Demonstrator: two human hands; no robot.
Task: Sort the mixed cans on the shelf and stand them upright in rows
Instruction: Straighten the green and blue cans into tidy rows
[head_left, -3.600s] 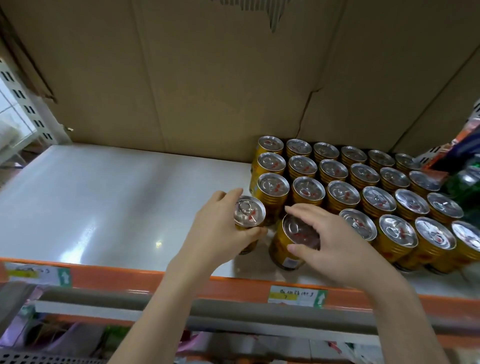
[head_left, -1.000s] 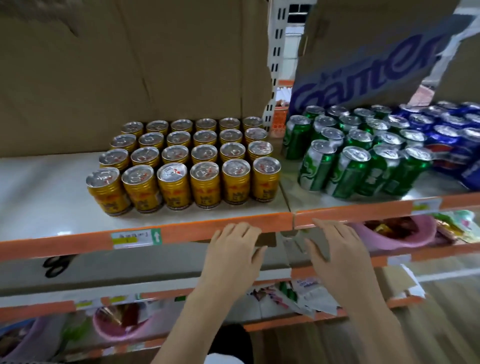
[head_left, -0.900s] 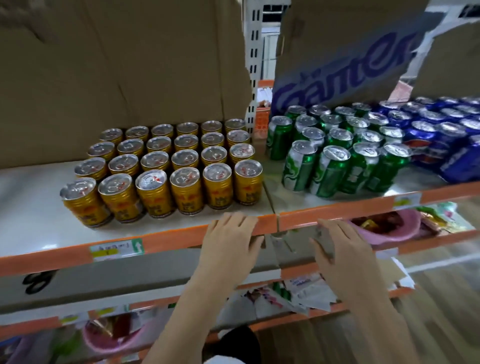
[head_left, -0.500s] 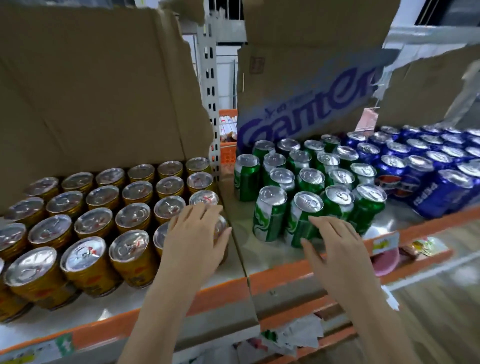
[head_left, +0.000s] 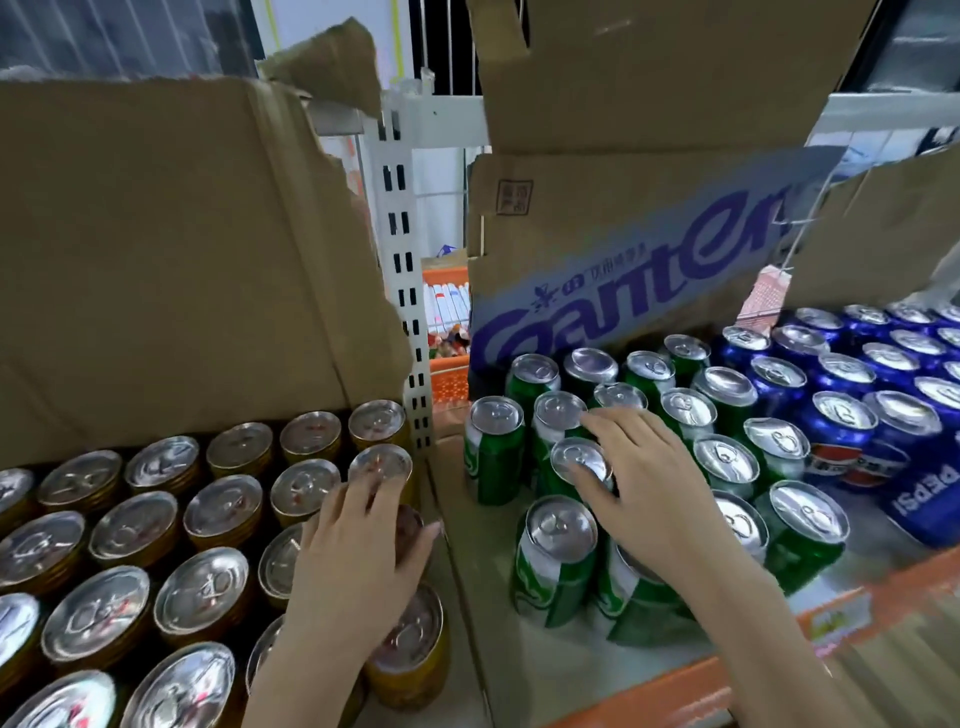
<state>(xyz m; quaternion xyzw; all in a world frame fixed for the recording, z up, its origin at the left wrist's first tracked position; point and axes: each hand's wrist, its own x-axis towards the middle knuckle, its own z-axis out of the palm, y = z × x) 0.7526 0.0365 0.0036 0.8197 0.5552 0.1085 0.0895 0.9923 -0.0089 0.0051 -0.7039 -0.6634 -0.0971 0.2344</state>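
Observation:
Gold cans (head_left: 130, 530) stand upright in rows on the left part of the shelf. My left hand (head_left: 358, 551) lies flat over the tops of the rightmost gold cans, fingers straight. Green cans (head_left: 556, 556) stand in a looser cluster right of the shelf divider, the front ones leaning a little. My right hand (head_left: 649, 493) reaches over them, its fingertips touching the lid of one green can (head_left: 579, 460) in the middle of the cluster. Blue cans (head_left: 841, 431) stand in rows at the far right.
Torn cardboard (head_left: 182, 270) lines the back behind the gold cans, and a printed cardboard sheet (head_left: 649, 270) stands behind the green and blue ones. A white slotted upright (head_left: 402, 291) divides the two bays. The orange shelf edge (head_left: 649, 691) runs along the front.
The view moved closer and to the right. My right hand went up from the front green cans onto a can deeper in the cluster. My left hand stayed over the right-hand gold cans.

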